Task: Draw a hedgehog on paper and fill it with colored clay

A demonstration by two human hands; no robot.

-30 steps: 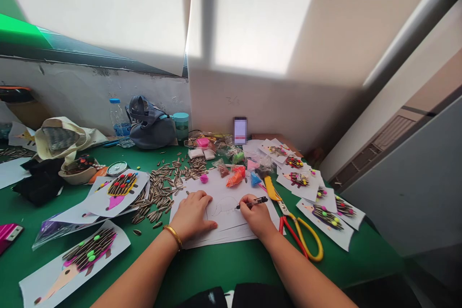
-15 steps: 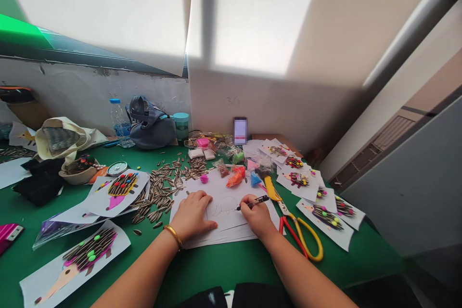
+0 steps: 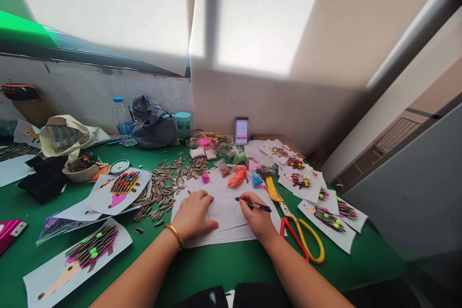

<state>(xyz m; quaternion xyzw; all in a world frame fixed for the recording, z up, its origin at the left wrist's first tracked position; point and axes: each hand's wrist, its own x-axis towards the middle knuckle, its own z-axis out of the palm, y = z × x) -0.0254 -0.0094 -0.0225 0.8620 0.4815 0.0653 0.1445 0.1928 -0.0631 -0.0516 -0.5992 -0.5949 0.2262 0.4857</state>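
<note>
Right hand (image 3: 257, 216) clenched, fingers (image 3: 246, 198) grasping black pen (image 3: 257, 206); tip near drawn outline (image 3: 225, 208) on white paper stack (image 3: 231, 232); left hand (image 3: 193, 215) flat on stack, fingers released, gripping nothing; gold bangle (image 3: 174, 234) on left wrist; sunflower seeds (image 3: 162, 187) left of stack; red-yellow scissors (image 3: 301, 237) right, on green table (image 3: 216, 269).

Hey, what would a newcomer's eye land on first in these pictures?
Most striking are the bright hedgehog pictures made with striped seeds and colored dots, spread across both sides of the green table. Sunflower seeds lie heaped behind center-left. At the center, the right hand holds a pen over a paper sketch, beside the flat left hand.
</note>
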